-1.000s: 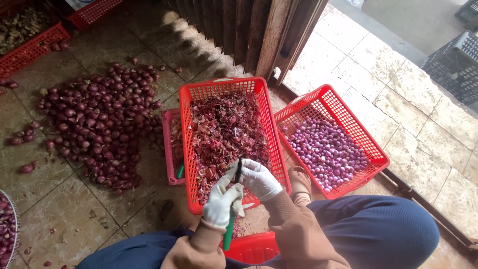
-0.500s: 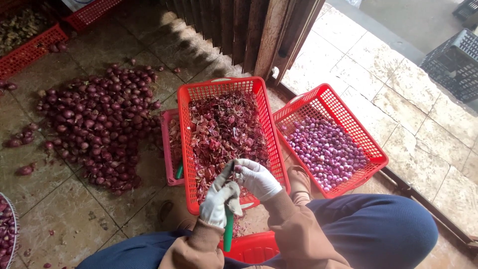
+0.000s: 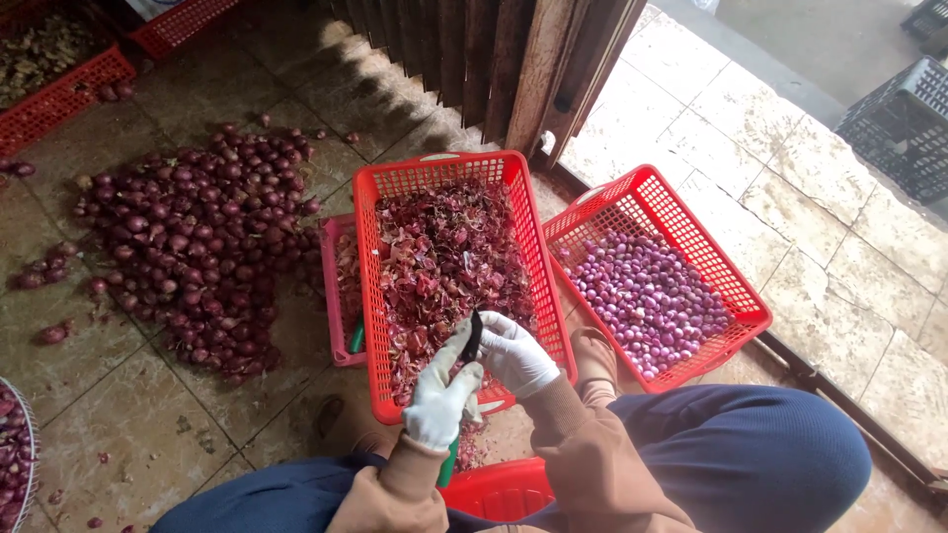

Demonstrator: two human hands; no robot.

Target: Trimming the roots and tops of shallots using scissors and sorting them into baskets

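Both my hands wear white gloves and meet over the near end of the middle red basket (image 3: 367, 296), which is full of dry red shallot skins (image 3: 444, 257). My left hand (image 3: 441, 390) grips a knife (image 3: 473, 336); its dark blade points up between the hands and its green handle sticks out below the fist. My right hand (image 3: 515, 355) is curled against the blade, closed on a small shallot that the glove almost wholly hides. To the right, a second red basket (image 3: 657, 188) holds peeled, pale purple shallots (image 3: 647, 296).
A big heap of unpeeled dark red shallots (image 3: 188, 247) lies on the tiled floor at left. A smaller pink basket (image 3: 336, 296) sits beside the middle one. More red crates (image 3: 69, 89) stand at the far left, a dark crate (image 3: 904, 118) at the far right. My knees fill the bottom.
My hands have stayed together over the basket's near end. The knife blade has shifted slightly between the gloves; nothing else has moved.
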